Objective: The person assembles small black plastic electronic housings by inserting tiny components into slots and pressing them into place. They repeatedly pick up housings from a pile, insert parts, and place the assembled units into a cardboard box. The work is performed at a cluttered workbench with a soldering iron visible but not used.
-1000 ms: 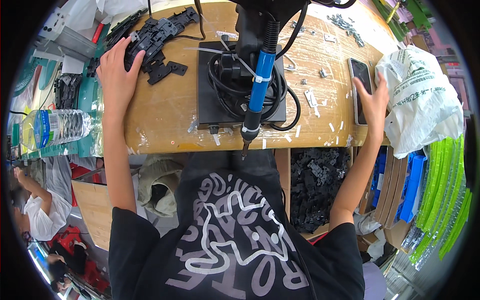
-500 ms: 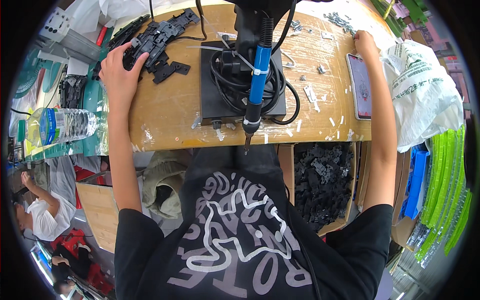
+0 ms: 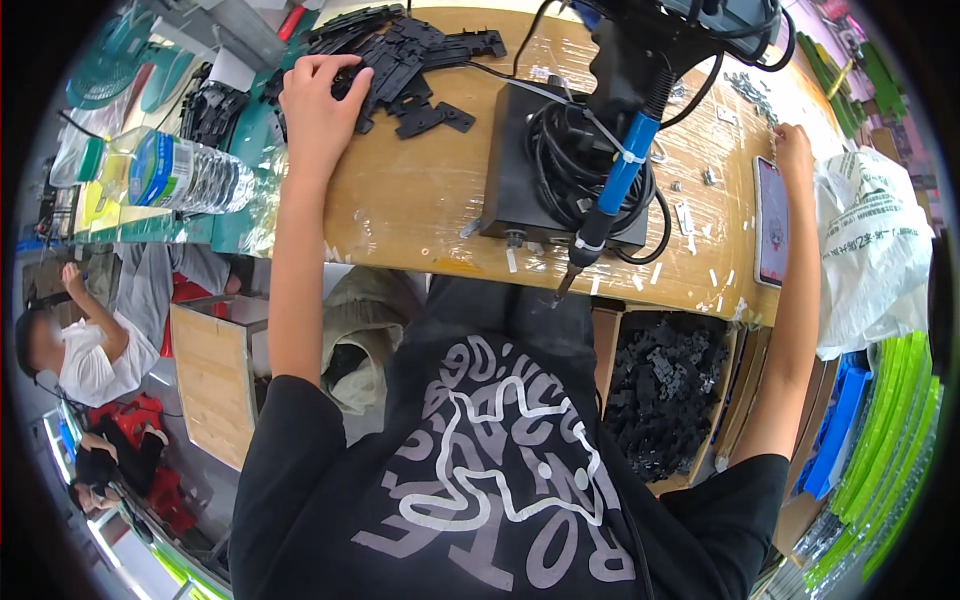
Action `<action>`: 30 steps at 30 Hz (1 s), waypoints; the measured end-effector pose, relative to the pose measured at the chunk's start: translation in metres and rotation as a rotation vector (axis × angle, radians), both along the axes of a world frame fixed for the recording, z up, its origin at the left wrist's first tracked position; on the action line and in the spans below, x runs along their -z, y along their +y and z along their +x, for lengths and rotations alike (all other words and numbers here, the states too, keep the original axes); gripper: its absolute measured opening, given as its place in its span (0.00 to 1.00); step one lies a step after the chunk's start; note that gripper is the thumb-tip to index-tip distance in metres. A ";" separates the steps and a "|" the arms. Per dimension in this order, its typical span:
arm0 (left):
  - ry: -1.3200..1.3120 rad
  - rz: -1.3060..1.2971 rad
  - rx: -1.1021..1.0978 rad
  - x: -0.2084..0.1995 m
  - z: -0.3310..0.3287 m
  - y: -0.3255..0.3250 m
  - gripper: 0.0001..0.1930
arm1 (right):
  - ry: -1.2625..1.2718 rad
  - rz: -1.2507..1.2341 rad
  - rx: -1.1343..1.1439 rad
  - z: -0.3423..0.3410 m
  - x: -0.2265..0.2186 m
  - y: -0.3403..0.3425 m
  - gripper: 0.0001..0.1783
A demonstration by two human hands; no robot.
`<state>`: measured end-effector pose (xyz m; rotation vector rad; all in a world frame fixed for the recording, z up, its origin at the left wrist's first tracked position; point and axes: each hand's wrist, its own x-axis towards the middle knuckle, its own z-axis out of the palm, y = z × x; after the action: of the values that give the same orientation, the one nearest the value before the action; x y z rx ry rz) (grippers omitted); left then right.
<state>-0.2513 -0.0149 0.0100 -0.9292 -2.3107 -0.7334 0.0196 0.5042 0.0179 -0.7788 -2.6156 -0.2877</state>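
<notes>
My left hand (image 3: 322,108) is at the far left of the workbench, its fingers and thumb curled over the edge of a pile of black plastic parts (image 3: 405,58). A dark part shows between thumb and fingers. Flat black pieces (image 3: 435,119) lie just right of that hand. Off to the far right, my right hand (image 3: 795,150) has its fingertips drawn together beside a scatter of small metal parts (image 3: 752,97); what they hold, if anything, is too small to make out. Below its wrist lies a smartphone (image 3: 770,222) with a lit screen, partly behind the forearm.
A blue-handled soldering iron (image 3: 628,165) hangs before a black box (image 3: 507,170) with coiled cable. A water bottle (image 3: 170,172) lies at left, a white plastic bag (image 3: 868,235) stands at right. Below the bench sits a box of black parts (image 3: 660,395). People sit at far left.
The whole view has swung, so the bench appears further right. My left hand stays at the black parts, its fingers more bunched. My right hand remains by the small metal parts.
</notes>
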 end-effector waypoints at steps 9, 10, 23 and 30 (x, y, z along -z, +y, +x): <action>0.149 -0.153 0.018 -0.002 0.017 0.009 0.21 | 0.044 -0.129 -0.060 0.008 0.000 -0.012 0.09; 0.144 -0.131 0.027 -0.003 0.018 0.011 0.20 | 0.040 -0.125 -0.056 0.009 0.000 -0.009 0.09; -0.043 0.237 0.159 -0.018 0.025 0.002 0.13 | 0.420 -0.331 -0.287 0.019 -0.010 -0.084 0.04; 0.000 0.182 0.139 -0.033 0.035 -0.008 0.16 | 0.589 -0.364 -0.375 0.032 -0.011 -0.171 0.06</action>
<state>-0.2168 -0.0229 0.0433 -1.0116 -2.1529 -0.9838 0.0514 0.3333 0.0290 -0.3779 -2.1942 0.4683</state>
